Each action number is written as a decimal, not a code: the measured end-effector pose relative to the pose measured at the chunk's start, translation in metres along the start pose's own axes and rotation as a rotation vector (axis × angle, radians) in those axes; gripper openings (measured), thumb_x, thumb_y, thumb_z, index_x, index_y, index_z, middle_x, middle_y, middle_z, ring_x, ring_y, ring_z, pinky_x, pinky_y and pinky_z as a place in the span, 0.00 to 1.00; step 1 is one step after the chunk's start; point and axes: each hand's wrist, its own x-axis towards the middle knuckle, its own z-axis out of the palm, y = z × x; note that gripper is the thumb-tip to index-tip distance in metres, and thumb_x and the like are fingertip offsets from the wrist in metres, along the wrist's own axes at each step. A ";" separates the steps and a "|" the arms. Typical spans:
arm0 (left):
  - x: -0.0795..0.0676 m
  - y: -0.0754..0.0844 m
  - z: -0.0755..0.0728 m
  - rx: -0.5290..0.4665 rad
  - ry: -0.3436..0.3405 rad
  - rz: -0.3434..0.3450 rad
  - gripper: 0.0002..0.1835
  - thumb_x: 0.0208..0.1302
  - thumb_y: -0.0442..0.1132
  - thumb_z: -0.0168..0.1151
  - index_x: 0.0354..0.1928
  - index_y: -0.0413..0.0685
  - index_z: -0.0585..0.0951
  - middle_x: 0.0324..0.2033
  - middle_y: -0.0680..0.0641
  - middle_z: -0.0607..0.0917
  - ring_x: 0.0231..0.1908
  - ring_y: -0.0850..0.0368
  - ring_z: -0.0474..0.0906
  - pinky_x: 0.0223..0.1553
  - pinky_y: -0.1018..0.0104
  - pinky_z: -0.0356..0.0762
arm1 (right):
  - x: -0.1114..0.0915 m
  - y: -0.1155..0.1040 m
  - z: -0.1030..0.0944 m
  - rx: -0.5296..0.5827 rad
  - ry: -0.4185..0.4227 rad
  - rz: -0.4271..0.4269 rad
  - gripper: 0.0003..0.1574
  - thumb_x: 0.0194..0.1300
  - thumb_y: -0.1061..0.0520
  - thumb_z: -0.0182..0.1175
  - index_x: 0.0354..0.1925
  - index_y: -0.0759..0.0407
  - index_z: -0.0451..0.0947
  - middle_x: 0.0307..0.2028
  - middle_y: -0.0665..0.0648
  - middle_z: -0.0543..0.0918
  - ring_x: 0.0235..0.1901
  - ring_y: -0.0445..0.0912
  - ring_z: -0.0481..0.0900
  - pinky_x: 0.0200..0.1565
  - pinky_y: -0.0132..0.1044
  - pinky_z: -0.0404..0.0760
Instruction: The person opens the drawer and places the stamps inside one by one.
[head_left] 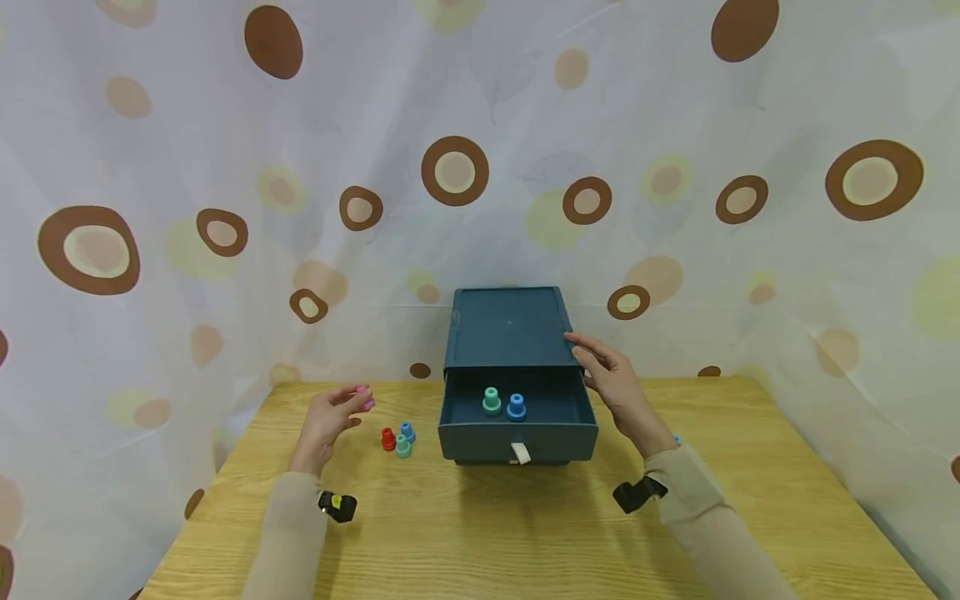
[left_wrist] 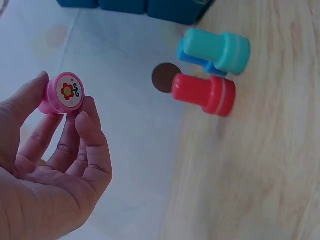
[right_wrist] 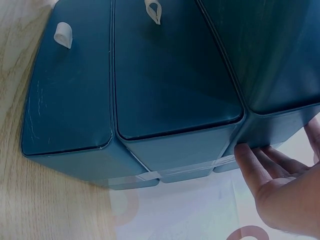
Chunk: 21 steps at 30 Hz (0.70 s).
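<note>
My left hand [head_left: 324, 423] pinches a small pink toy stamp [left_wrist: 65, 93] between thumb and fingers, above the table's left side. A flower picture on the stamp's round end shows in the left wrist view. My right hand [head_left: 618, 392] rests with fairly straight fingers against the right side of a dark blue drawer cabinet [head_left: 510, 325]. Its top drawer [head_left: 517, 442] is pulled out and holds a green stamp [head_left: 491, 401] and a blue stamp [head_left: 516, 407]. Left of the cabinet, a red stamp [head_left: 387, 439], another blue stamp [head_left: 407, 431] and another green stamp [head_left: 402, 447] stand together.
Below the pulled-out drawer, two closed drawers with white fabric tabs, a middle one [right_wrist: 170, 75] and a bottom one [right_wrist: 75, 100], show in the right wrist view. A small blue thing [head_left: 677, 439] peeks out behind my right forearm. A patterned curtain [head_left: 510, 242] hangs behind the wooden table [head_left: 420, 533].
</note>
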 end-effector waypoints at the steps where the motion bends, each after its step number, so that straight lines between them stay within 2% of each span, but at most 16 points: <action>1: -0.001 0.003 0.001 0.003 0.000 0.011 0.27 0.66 0.52 0.63 0.61 0.42 0.77 0.41 0.56 0.85 0.42 0.60 0.82 0.46 0.65 0.81 | 0.000 0.000 0.000 -0.001 0.003 0.002 0.35 0.75 0.40 0.49 0.72 0.54 0.64 0.74 0.60 0.59 0.74 0.60 0.54 0.68 0.65 0.60; 8: -0.006 0.024 0.007 0.015 -0.006 0.082 0.27 0.67 0.50 0.63 0.60 0.40 0.78 0.36 0.59 0.84 0.39 0.64 0.81 0.42 0.65 0.81 | 0.000 0.000 0.000 0.005 0.006 0.007 0.35 0.75 0.39 0.49 0.72 0.54 0.64 0.74 0.60 0.59 0.74 0.60 0.54 0.68 0.64 0.60; 14: -0.009 0.038 0.015 0.015 0.004 0.120 0.26 0.66 0.51 0.64 0.58 0.40 0.79 0.35 0.59 0.85 0.40 0.59 0.81 0.45 0.60 0.82 | 0.000 0.000 -0.002 0.003 0.003 0.000 0.35 0.75 0.40 0.49 0.72 0.54 0.63 0.74 0.60 0.59 0.74 0.60 0.54 0.68 0.64 0.59; 21: -0.018 0.053 0.021 0.018 0.030 0.189 0.25 0.64 0.52 0.65 0.55 0.41 0.81 0.36 0.58 0.84 0.36 0.62 0.79 0.39 0.66 0.81 | 0.000 0.001 -0.001 0.010 -0.003 0.001 0.35 0.75 0.40 0.49 0.72 0.53 0.64 0.73 0.59 0.60 0.74 0.59 0.54 0.68 0.64 0.60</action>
